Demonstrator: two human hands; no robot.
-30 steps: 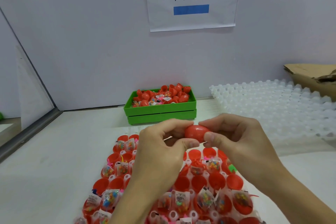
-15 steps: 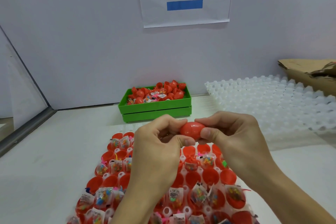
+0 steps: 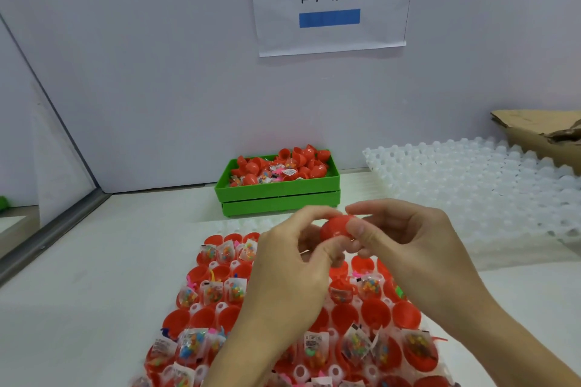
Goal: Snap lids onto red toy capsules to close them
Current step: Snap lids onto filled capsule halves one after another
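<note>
White table point(image 3: 78, 276), two hands' fingers point(image 3: 355, 229) round one red capsule point(image 3: 334, 228)

— Which colours are seen at the centre of the frame?
— A plain glossy red capsule point(image 3: 334, 229) is seen there. Below it, rows of red capsule halves point(image 3: 375, 311) are set in a translucent white tray point(image 3: 220, 308), many filled with clear packets point(image 3: 234, 289) speckled in orange, green, blue and pink.
— And further up?
— A bright green bin point(image 3: 276, 195) is shown just above centre, heaped with red shells point(image 3: 301, 157). At the upper middle, a white sheet point(image 3: 330, 0) is marked with black characters and a solid blue bar point(image 3: 329, 18).
— The right side?
— A white tray point(image 3: 471, 188) patterned with a regular grid of round bumps is seen, with brown cardboard point(image 3: 540, 132) at the right edge. The wall point(image 3: 157, 56) is pale lavender-grey; the table point(image 3: 78, 292) is off-white.
</note>
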